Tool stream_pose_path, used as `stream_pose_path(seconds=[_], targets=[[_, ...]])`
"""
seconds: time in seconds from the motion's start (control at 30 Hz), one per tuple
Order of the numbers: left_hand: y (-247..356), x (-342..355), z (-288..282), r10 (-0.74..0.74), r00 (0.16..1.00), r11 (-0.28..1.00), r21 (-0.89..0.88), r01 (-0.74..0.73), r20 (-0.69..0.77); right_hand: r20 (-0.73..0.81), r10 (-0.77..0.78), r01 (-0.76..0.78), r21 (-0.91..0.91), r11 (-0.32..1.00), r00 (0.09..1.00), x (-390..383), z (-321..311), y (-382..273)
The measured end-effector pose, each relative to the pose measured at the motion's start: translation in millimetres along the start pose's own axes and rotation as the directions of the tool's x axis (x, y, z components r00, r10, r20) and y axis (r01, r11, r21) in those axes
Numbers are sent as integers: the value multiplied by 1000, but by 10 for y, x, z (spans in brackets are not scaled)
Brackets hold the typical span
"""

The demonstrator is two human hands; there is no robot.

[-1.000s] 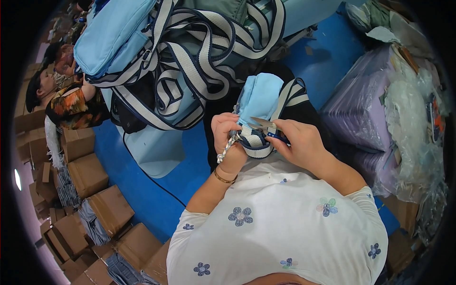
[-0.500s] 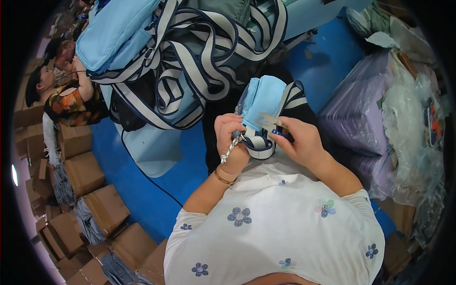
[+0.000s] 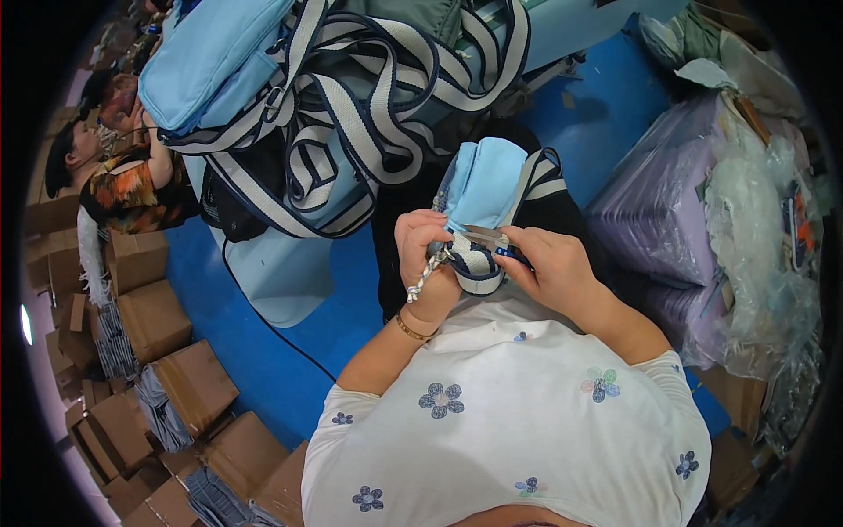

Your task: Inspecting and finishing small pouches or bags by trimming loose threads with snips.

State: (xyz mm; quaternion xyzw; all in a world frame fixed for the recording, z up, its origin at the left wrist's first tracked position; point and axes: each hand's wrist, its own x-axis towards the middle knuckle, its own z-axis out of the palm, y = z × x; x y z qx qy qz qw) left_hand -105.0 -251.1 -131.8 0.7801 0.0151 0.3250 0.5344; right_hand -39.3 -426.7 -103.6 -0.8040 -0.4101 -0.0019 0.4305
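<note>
A light blue bag with a striped webbing strap rests in my lap. My left hand is closed on the bag's near end, where the strap joins it by a metal ring. A braided cord hangs beside those fingers. My right hand grips small thread snips with dark blue handles. Their blades lie against the seam between the blue cloth and the strap, close to my left fingertips. The fingertips of my left hand are partly hidden.
Ahead, light blue bags and tangled striped straps cover a work surface. A plastic-wrapped purple stack stands to the right. Cardboard boxes line the left side. A black cable crosses the blue floor. Another person sits far left.
The snips have moved left to the bag's seam and are no longer blurred. My left hand keeps its hold on the bag, almost unmoved.
</note>
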Motion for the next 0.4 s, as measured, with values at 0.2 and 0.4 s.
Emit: stream_pose_path(seconds=[0.2, 0.4], targets=[[-15, -8, -10, -26, 1000, 999, -21, 26, 11, 16, 15, -16, 19, 1000, 1000, -11, 7, 5], [-15, -6, -7, -42, 998, 996, -78, 45, 37, 56, 48, -50, 37, 998, 997, -14, -17, -9]])
